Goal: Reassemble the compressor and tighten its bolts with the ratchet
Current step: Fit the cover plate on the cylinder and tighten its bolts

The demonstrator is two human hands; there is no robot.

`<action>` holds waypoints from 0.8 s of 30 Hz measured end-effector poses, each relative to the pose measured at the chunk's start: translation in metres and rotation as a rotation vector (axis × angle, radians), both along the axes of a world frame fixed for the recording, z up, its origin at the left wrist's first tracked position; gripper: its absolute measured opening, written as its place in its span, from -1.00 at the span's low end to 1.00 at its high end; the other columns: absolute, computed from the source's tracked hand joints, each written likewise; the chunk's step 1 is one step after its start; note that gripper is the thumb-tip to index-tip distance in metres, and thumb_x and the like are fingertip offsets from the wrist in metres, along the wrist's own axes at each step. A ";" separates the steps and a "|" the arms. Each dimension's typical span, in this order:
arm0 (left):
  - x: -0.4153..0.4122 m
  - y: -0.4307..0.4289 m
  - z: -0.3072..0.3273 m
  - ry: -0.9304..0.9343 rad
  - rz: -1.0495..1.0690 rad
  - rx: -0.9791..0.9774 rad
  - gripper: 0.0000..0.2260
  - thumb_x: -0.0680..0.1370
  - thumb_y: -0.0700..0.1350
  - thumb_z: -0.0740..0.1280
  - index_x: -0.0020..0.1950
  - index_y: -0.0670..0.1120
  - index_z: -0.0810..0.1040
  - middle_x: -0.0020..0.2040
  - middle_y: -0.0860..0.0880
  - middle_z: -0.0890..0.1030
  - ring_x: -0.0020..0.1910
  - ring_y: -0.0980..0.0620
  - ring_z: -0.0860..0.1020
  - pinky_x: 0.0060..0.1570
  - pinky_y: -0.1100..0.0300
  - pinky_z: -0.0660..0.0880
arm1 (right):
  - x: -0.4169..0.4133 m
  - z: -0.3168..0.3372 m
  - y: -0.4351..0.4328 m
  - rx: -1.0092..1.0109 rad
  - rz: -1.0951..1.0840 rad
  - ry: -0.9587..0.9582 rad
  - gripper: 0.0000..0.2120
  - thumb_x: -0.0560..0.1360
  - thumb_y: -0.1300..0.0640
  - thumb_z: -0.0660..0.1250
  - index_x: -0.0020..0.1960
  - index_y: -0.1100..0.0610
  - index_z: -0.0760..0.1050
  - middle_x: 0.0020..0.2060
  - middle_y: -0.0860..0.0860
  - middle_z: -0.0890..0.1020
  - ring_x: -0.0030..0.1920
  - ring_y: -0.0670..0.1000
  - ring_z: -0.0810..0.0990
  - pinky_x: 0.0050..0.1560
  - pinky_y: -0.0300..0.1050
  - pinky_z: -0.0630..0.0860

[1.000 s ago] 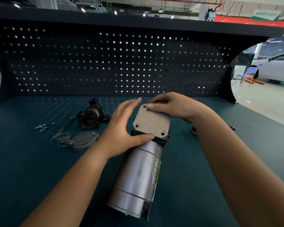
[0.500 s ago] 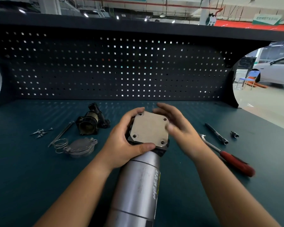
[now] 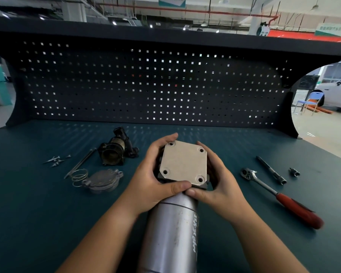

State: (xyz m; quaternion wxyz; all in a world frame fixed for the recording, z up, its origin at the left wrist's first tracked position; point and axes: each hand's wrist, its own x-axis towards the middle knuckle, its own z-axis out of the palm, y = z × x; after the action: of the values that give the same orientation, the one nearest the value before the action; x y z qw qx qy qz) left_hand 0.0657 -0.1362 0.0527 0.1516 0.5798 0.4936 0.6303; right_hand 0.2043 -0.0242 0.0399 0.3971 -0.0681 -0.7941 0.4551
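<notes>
The compressor, a silver cylinder (image 3: pixel 171 231), stands upright at the middle front of the bench. On its top lies a square metal cover plate (image 3: pixel 184 163) with a bolt hole in each corner, all holes bare. My left hand (image 3: pixel 156 180) grips the plate's left side, thumb on the front edge. My right hand (image 3: pixel 215 184) clasps the right side, thumb meeting the left one. The red-handled ratchet (image 3: pixel 280 198) lies on the bench to the right. Several loose bolts (image 3: pixel 56 160) lie at the far left.
A dark pump housing (image 3: pixel 116 149), a round grey cap (image 3: pixel 102 181), a wire spring (image 3: pixel 78 177) and a thin rod (image 3: pixel 81 162) lie left of the compressor. An extension bar (image 3: pixel 271 170) and a small socket (image 3: pixel 294 172) lie right. A perforated back panel (image 3: pixel 146 85) closes the bench behind.
My right hand came off the plate's far corner and swung round to clasp its right side. The view shifted so the compressor sits more upright and centred.
</notes>
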 end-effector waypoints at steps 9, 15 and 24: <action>-0.002 0.001 -0.001 -0.038 -0.041 0.001 -0.21 0.18 0.00 0.55 0.37 0.06 0.33 0.20 0.19 0.55 0.22 0.15 0.51 0.11 0.35 0.42 | -0.004 -0.012 0.000 -0.004 -0.049 0.164 -0.21 0.16 -0.01 0.53 0.33 -0.05 0.29 0.20 -0.35 0.53 0.22 -0.23 0.52 0.13 -0.39 0.42; 0.006 -0.008 0.010 0.010 -0.023 0.116 -0.20 0.19 0.20 0.56 0.35 0.04 0.34 0.22 0.20 0.54 0.22 0.17 0.50 0.11 0.36 0.43 | 0.000 0.000 -0.009 0.005 0.015 0.179 -0.13 0.23 -0.18 0.53 0.41 -0.01 0.20 0.24 -0.35 0.50 0.29 -0.22 0.46 0.22 -0.36 0.37; 0.016 -0.014 0.018 0.073 -0.076 0.268 -0.24 0.27 0.09 0.54 0.37 0.01 0.28 0.31 0.15 0.46 0.31 0.10 0.44 0.19 0.29 0.41 | 0.007 0.011 -0.017 0.132 0.014 0.326 -0.12 0.28 -0.25 0.46 0.45 -0.03 0.13 0.35 0.12 0.44 0.36 0.10 0.43 0.31 0.06 0.41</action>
State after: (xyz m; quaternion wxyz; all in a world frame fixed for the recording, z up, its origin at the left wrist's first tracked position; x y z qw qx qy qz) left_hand 0.0813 -0.1505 0.0704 0.0782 0.6357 0.3879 0.6628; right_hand 0.2111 -0.0414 0.0506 0.5211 0.0384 -0.7478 0.4096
